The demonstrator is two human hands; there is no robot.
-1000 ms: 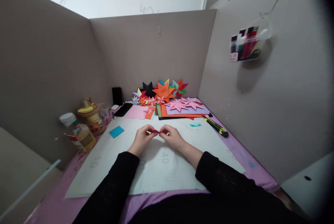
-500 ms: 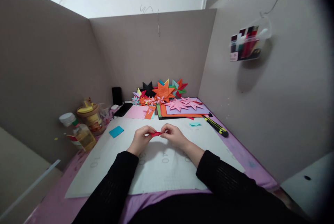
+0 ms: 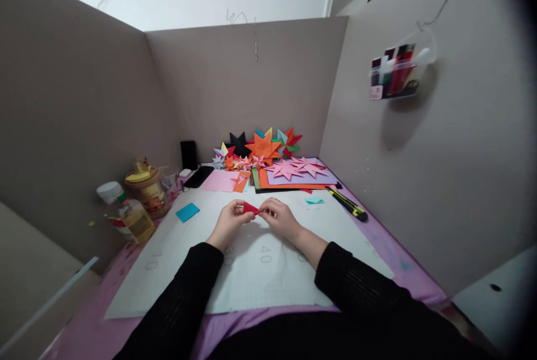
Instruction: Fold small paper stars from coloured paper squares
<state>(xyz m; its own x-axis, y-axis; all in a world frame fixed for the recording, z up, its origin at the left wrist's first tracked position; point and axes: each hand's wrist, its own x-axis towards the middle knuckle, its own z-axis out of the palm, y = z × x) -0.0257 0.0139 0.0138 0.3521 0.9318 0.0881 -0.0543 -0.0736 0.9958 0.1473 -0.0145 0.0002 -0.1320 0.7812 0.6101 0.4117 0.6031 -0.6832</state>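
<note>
A small folded piece of red paper point(image 3: 250, 208) is held between my two hands, just above the white sheet point(image 3: 260, 281). My left hand point(image 3: 231, 220) pinches its left side between thumb and fingers. At its right tip, the fingertips of my right hand point(image 3: 280, 216) are closed on the paper. Parts of the paper are hidden behind my fingers. Left of my hands lies a blue paper square point(image 3: 187, 212). A folded light-teal paper piece point(image 3: 314, 201) rests to the right.
Folded paper stars point(image 3: 263, 150) and coloured sheets point(image 3: 300, 180) fill the back. A yellow-black utility knife point(image 3: 347, 205) lies at the right edge. On the left stand a glue bottle point(image 3: 136, 220), a tub point(image 3: 145, 189) and a phone point(image 3: 198, 177). Grey panels point(image 3: 247, 85) surround the table.
The red paper has turned from a thin edge-on strip to show a wider triangular face. Both hands have shifted slightly while keeping hold of it.
</note>
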